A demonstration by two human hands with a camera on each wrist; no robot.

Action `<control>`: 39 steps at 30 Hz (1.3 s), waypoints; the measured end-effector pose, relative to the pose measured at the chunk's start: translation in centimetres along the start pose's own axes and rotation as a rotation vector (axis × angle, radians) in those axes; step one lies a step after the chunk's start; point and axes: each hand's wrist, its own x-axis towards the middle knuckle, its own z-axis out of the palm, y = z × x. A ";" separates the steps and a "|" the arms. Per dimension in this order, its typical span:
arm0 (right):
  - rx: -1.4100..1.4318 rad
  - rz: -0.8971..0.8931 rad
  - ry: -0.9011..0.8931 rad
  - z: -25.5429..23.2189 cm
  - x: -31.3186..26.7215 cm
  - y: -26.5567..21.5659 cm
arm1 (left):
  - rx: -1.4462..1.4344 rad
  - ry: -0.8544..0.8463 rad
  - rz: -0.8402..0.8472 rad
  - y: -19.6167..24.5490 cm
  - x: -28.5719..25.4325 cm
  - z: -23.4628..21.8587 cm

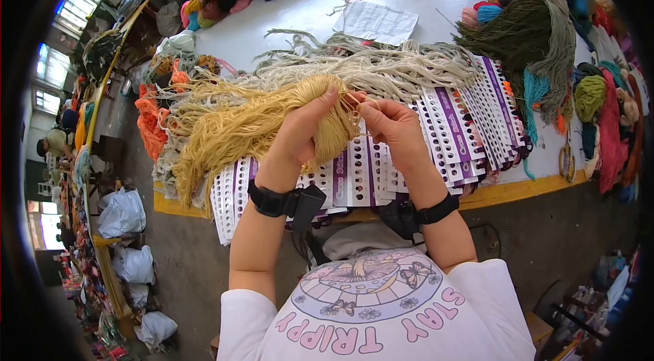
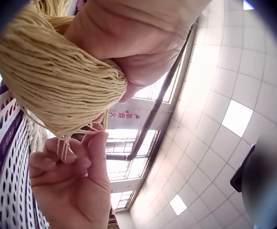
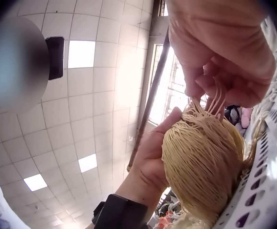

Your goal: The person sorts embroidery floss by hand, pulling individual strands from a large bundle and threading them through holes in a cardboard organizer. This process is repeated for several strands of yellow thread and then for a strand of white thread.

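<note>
A thick hank of pale yellow thread (image 1: pixel 235 119) drapes to the left across the table, its folded end raised in my left hand (image 1: pixel 300 133). The left thumb lies over the bundle and the fingers go round behind it, mostly hidden. At the looped tip of the hank, my right hand (image 1: pixel 394 128) pinches several strands between thumb and fingers. Those thin strands (image 2: pixel 64 143) stretch from the bundle to the right fingertips in the left wrist view. The right wrist view shows the rounded loop end (image 3: pixel 200 157) close below the right fingers. Both wrists wear black straps.
White and purple punched thread cards (image 1: pixel 449 129) lie in rows under and beside the hands. Cream thread (image 1: pixel 409 68) spreads behind, orange thread (image 1: pixel 150 122) sits left. Paper sheets (image 1: pixel 377 22), dark green skeins (image 1: pixel 501 37) and scissors (image 1: pixel 566 160) also lie on the table, with its yellow edge (image 1: pixel 528 189) in front.
</note>
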 end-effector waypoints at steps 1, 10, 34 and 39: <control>0.022 0.001 -0.005 -0.1 0.0 0.2 | -0.011 -0.012 -0.020 0.0 0.0 -0.1; 0.034 -0.021 -0.043 -0.1 0.0 0.6 | -0.025 0.100 0.086 -0.6 0.4 1.1; -0.089 -0.313 0.068 0.5 -0.5 0.2 | 0.066 0.084 0.143 -0.9 0.2 2.3; -0.017 -0.202 0.040 -0.3 -0.4 0.6 | 0.048 0.176 0.078 -1.0 0.2 1.7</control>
